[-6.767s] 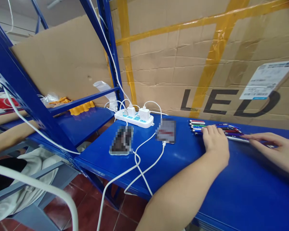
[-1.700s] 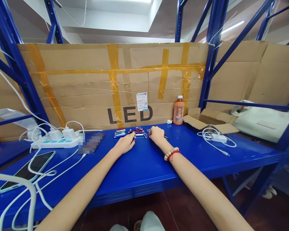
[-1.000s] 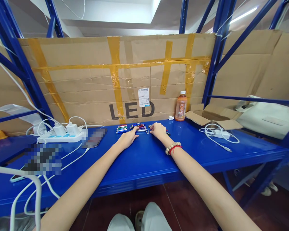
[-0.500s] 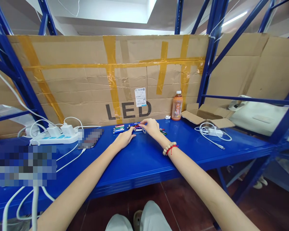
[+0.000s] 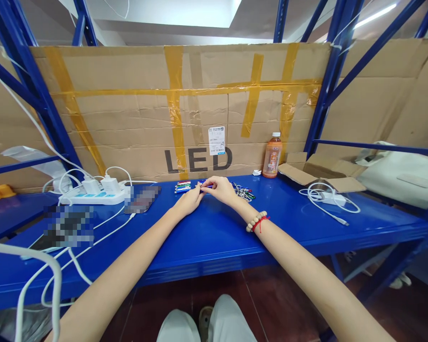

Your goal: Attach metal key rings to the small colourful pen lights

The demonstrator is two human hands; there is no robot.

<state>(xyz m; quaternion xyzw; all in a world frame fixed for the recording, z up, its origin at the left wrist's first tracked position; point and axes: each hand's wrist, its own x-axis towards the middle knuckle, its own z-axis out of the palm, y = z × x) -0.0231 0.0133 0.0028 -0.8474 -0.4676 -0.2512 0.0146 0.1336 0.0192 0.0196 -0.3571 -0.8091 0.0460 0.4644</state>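
Near the back of the blue table, my left hand (image 5: 188, 202) and my right hand (image 5: 221, 189) meet, thumbs and fingers pinched together at the tips. What they hold between them is too small and covered to name. Just left of my left hand lies a neat group of small coloured metallic sticks (image 5: 182, 187), red, green and blue. To the right of my right hand is a loose heap of similar sticks with metal rings (image 5: 244, 191). More blue pieces show partly behind my fingers. A beaded bracelet (image 5: 257, 222) and a red string circle my right wrist.
An orange drink bottle (image 5: 272, 156) and a crumpled white scrap (image 5: 257, 172) stand at the back. Rightward are an open carton (image 5: 317, 173) and a coiled white cable (image 5: 328, 197). A power strip (image 5: 96, 195), phones and cables fill the left. Cardboard (image 5: 135, 128) walls the back.
The camera view has shifted slightly left. My hands, apart over a pale piece with a loop before, now touch at the fingertips. More of the ringed heap shows beside my right hand.
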